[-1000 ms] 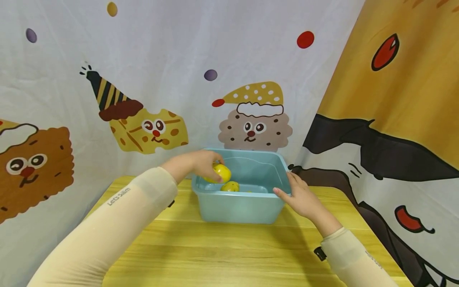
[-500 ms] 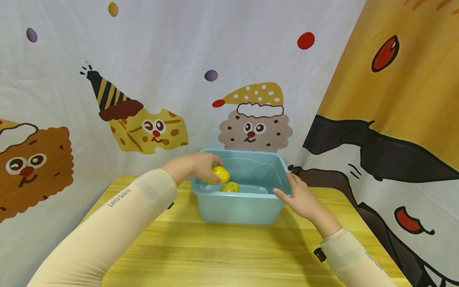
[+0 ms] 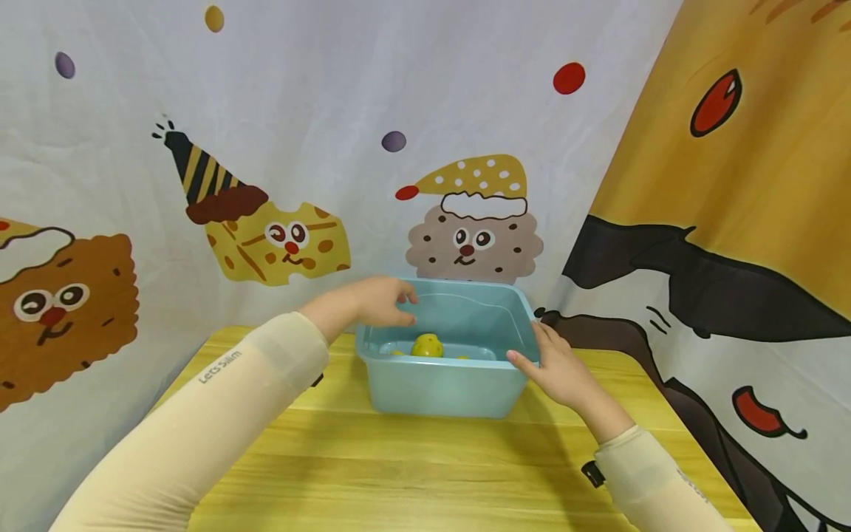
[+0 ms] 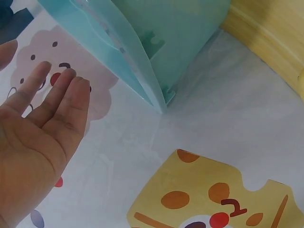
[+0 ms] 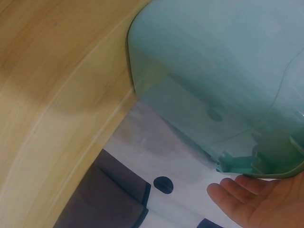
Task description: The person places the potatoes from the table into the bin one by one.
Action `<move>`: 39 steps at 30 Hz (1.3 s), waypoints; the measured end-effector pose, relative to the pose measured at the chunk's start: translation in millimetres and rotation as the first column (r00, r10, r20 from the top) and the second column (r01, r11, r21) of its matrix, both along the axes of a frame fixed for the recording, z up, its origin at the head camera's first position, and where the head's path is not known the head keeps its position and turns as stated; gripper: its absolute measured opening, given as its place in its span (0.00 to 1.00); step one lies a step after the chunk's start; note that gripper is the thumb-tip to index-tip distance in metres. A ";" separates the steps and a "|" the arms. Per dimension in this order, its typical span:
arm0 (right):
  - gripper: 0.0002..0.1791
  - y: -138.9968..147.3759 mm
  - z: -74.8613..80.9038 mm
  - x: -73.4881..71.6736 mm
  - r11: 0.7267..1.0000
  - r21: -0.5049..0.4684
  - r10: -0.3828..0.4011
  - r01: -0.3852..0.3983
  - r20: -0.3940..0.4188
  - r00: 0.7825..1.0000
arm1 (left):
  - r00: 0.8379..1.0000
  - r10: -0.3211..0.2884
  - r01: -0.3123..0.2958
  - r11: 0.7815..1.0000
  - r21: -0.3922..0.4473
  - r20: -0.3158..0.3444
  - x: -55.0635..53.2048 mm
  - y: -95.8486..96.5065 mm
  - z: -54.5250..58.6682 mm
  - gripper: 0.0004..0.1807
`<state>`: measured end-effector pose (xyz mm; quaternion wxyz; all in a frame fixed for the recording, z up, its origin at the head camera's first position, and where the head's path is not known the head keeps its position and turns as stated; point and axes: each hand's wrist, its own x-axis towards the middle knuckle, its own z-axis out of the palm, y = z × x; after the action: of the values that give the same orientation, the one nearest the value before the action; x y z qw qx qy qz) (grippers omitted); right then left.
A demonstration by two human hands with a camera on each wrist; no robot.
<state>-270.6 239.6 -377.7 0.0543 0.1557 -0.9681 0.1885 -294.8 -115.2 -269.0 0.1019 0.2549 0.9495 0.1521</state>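
Observation:
A light blue plastic tub (image 3: 439, 388) stands on the wooden table. Inside it lies a round yellow fruit-like thing (image 3: 428, 345) with dark specks; slivers of other yellow things barely show above the near rim. Over the tub's left side hovers my left hand (image 3: 382, 301), holding nothing, its fingers and thumb spread apart. The left wrist view also shows this left hand (image 4: 42, 128) with a bare palm beside the tub's rim. My right hand (image 3: 561, 369) rests against the tub's right side, thumb at the near corner. Below the rim, its fingers (image 5: 235, 194) extend nearly straight.
The yellow wood-grain table (image 3: 399, 473) extends in front of the tub. Behind it hangs a white cloth (image 3: 299, 96) printed with cartoon snacks, and more printed cloth (image 3: 751, 192) hangs at the right.
My left hand has let go of a yellow fruit-like thing over the tub, and its fingers have spread. The speckled yellow one inside has shifted slightly. My right hand stays at the rim.

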 end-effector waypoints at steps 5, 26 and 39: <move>0.54 0.0 -0.5 -0.3 1.000 -0.002 -0.002 0.002 0.000 1.000 | 1.000 -0.004 0.004 1.000 0.004 -0.011 0.3 -0.4 -0.6 0.25; 0.54 -0.7 1.9 -0.1 1.000 -0.002 -0.004 0.004 0.011 1.000 | 0.998 -0.048 0.051 0.995 0.085 -0.038 3.6 -11.2 -9.2 0.25; 0.54 0.5 0.0 -1.5 1.000 0.002 0.004 -0.004 -0.002 1.000 | 0.992 -0.093 0.101 0.989 0.108 -0.080 7.5 -18.1 -15.5 0.23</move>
<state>-272.1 240.1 -377.6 0.0548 0.1578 -0.9680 0.1872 -287.3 -133.3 -284.5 0.0590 0.3116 0.9291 0.1905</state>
